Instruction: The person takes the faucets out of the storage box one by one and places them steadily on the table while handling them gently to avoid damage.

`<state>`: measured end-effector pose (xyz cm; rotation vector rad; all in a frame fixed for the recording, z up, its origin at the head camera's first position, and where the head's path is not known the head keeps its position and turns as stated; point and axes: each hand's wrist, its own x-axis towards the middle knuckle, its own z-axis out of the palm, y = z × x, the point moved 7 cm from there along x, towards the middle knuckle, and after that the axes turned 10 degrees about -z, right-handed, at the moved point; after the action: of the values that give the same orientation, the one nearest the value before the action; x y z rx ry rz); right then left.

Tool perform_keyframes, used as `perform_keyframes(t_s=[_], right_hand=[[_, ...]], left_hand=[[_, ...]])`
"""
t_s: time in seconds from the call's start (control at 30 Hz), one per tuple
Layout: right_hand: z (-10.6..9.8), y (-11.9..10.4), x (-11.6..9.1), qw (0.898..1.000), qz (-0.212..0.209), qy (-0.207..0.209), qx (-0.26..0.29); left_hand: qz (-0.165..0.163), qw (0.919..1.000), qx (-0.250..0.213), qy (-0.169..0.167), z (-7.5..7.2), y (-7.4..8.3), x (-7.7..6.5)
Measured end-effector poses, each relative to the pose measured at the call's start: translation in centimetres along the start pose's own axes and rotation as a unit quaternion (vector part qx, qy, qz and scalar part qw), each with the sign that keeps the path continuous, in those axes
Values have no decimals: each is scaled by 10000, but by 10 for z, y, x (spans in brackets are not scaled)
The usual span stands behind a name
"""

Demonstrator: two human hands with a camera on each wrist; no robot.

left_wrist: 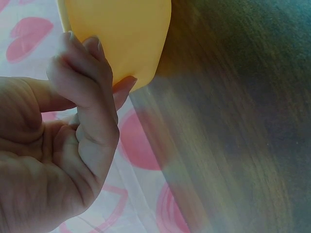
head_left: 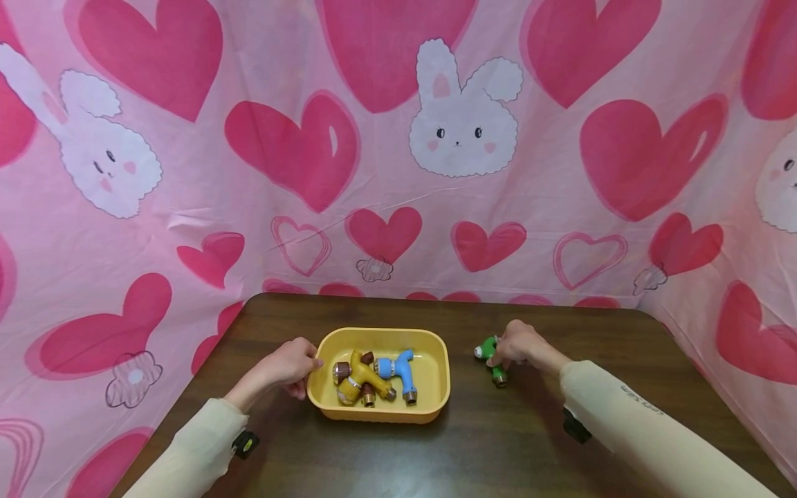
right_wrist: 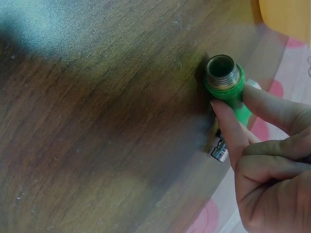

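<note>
My left hand [head_left: 291, 365] pinches the left rim of a yellow plastic tub [head_left: 378, 413], its thumb at the rim and curled fingers against the outer wall. Inside the tub lie a blue tap [head_left: 406, 377], a mustard-yellow tap [head_left: 370, 377] and a brown tap [head_left: 341, 372] partly hidden beneath the yellow one. To the right of the tub, my right hand [head_left: 521, 344] holds a green tap [head_left: 499, 374] between thumb and fingers, low over the table. Its threaded metal end [right_wrist: 222, 73] faces the right wrist camera, and the hand covers part of its body.
Everything stands on a dark wood-grain table [head_left: 398, 463]. A pink cloth [head_left: 398, 187] with hearts and rabbits hangs behind the table and along its sides. Each sleeve has a small black device at the wrist.
</note>
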<state>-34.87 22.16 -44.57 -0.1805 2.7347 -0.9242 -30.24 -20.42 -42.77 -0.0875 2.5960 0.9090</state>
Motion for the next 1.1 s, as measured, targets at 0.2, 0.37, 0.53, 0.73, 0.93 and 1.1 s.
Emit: perform_keyframes(t_s=[0.2, 0.37, 0.53, 0.73, 0.93, 1.1], right_hand=[[0, 1, 0, 10000, 43, -28, -39], [1, 1, 0, 10000, 71, -2, -36], [0, 1, -1, 10000, 32, 31, 3], [-1, -1, -1, 10000, -22, 57, -44], [2, 0, -3, 9999, 65, 99, -12], [2, 0, -2, 9998, 105, 136, -20]], left_hand=[[51, 10000, -10, 2, -1, 1, -1], [45, 10000, -11, -9, 0, 2, -1], [42, 10000, -28, -13, 0, 2, 0], [83, 10000, 5, -28, -2, 3, 1], [100, 9999, 17, -14, -1, 1, 0], [87, 10000, -19, -21, -2, 1, 0]])
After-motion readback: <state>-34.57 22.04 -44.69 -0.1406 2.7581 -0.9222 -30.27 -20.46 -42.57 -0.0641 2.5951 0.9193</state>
